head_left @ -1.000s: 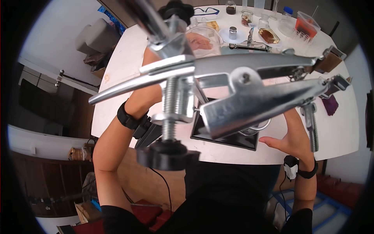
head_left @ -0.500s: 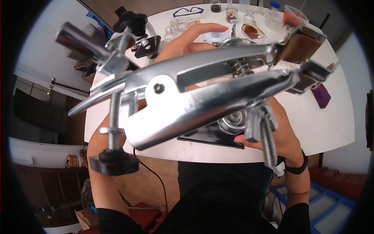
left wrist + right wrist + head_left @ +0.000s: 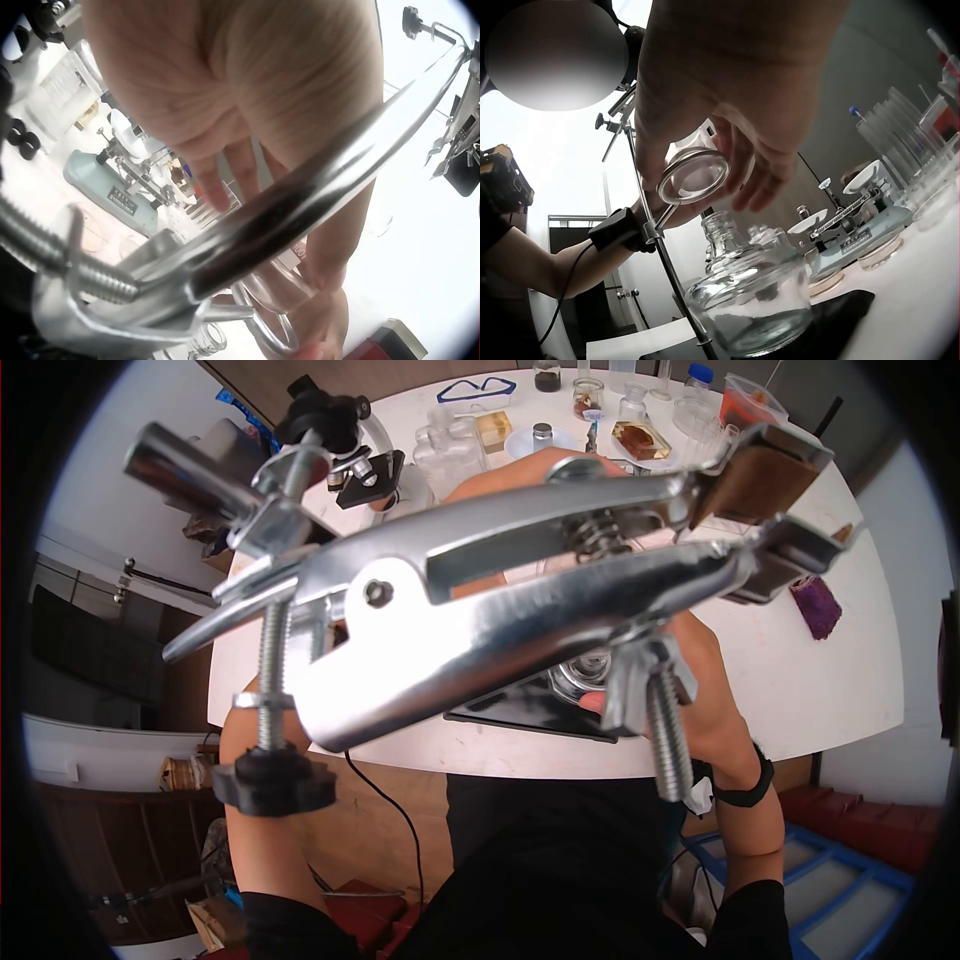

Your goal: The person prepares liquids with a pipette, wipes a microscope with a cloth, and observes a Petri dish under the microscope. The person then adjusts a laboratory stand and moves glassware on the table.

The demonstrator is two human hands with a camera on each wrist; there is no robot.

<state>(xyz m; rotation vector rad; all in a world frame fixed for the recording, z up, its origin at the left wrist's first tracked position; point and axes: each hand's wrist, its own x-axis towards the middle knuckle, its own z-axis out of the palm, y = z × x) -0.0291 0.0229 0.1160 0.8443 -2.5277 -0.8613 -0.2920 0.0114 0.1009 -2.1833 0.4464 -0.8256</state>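
Note:
Beside the metal support ring [image 3: 694,176] on the stand, my right hand [image 3: 742,67] grips a clear glass vessel [image 3: 697,139] with its thumb and fingers. My left hand [image 3: 300,82] reaches in from the other side, thumb tip at the same glass, fingers partly hidden behind a shiny metal rod [image 3: 300,206]. In the head view a large metal clamp [image 3: 520,590] covers most of both hands, leaving the left hand's back [image 3: 535,468] and part of the right hand [image 3: 690,675] visible. Below the ring stands a glass bottle [image 3: 754,307].
A black tray [image 3: 530,715] lies at the table's front. A balance [image 3: 862,240] and test tubes [image 3: 900,135] stand behind the bottle. Toward the back are a microscope [image 3: 370,480], glass bottles [image 3: 445,448] and safety glasses [image 3: 475,393]. A purple cloth [image 3: 817,608] lies at right.
My left hand first rises into view behind the clamp, then comes lower and further right. My right hand has moved in from the table's right side. The view of the clamp shifts left.

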